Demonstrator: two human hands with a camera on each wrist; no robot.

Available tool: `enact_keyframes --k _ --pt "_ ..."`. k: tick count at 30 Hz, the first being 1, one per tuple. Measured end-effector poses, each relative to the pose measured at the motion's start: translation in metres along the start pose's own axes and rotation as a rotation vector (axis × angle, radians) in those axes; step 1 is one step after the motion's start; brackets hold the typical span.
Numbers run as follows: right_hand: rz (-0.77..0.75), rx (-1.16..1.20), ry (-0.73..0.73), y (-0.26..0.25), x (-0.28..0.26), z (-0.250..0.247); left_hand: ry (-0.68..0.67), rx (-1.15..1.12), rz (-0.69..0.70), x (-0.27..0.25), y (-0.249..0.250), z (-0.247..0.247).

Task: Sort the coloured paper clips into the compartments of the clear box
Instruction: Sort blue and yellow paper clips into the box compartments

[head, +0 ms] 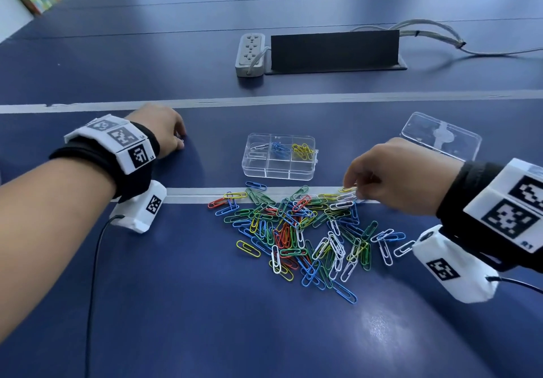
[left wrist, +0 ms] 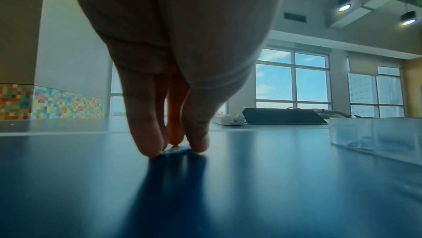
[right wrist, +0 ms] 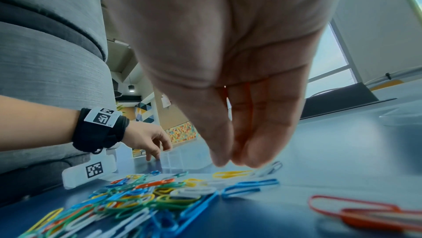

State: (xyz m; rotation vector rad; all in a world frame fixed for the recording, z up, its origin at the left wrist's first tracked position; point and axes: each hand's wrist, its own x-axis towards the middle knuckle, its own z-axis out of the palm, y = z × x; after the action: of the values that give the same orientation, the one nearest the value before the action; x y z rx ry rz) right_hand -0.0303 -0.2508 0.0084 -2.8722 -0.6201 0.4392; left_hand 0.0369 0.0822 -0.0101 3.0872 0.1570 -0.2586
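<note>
Blue table (head: pixel 147 304), largest. At 12 o'clock, black panel (head: pixel 335 50) with power strip (head: pixel 250 54) at its 9 o'clock. Left hand (head: pixel 164 131) at 10 o'clock, fingertips (left wrist: pixel 148 148) down on table over a small pale item, too blurred to name. Right hand (head: pixel 396 178) at 3 o'clock, fingertips (right wrist: pixel 219 158) narrowed over a white paper clip (head: pixel 342 203); grip uncertain. Clear lid (head: pixel 440 135) at 2 o'clock. Clear box (head: pixel 279 156) centre, holding white, blue, yellow clips. Paper clip pile (head: pixel 296 230) at its 6 o'clock.

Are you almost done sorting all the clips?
Not nearly. The clear box holds a few white, blue and yellow clips in its far row. The right hand reaches into the pile of clips, its grip unclear. Most clips remain loose on the table.
</note>
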Motion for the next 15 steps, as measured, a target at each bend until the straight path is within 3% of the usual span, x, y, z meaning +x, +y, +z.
enact_keyframes --k 15 --pt "-0.102 -0.117 -0.005 -0.004 0.005 0.008 0.104 -0.133 0.069 -0.015 0.012 -0.004"
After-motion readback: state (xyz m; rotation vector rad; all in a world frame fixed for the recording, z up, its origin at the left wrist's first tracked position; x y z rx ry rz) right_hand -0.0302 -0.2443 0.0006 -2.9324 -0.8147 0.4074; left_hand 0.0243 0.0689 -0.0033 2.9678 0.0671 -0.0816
